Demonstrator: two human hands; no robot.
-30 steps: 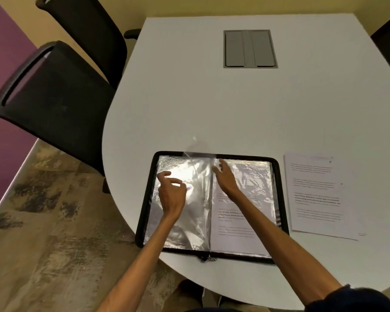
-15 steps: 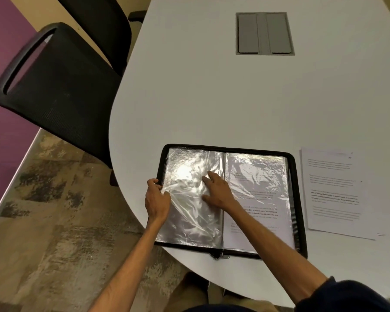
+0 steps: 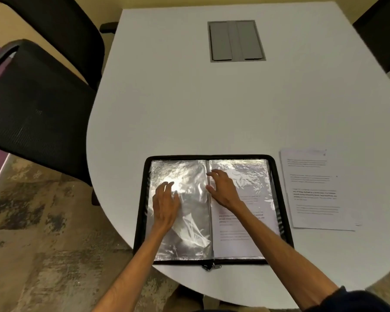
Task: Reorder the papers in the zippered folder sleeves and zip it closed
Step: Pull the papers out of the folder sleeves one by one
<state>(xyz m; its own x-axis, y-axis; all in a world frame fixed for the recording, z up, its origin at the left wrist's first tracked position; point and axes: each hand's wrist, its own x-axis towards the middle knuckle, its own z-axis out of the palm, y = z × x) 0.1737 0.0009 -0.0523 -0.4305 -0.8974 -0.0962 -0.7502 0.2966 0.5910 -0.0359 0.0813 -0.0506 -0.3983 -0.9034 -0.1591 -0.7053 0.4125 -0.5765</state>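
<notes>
A black zippered folder lies open on the white table near its front edge. Its left side shows an empty, crinkled clear sleeve. The right sleeve holds a printed sheet. My left hand rests flat on the left sleeve with straight fingers. My right hand sits just right of the spine, fingertips touching the right sleeve, fingers loosely bent. The zipper pulls lie at the folder's near edge. A loose printed paper lies on the table to the right of the folder.
A grey recessed cable hatch sits in the table's far middle. Black mesh chairs stand at the left beside the table's curved edge, and another dark chair is at the far right corner. Patterned carpet lies below left.
My left hand moved from the folder's left edge onto the middle of the left sleeve. My right hand shifted right, from the left sleeve to just past the spine. The sleeve now lies flat.
</notes>
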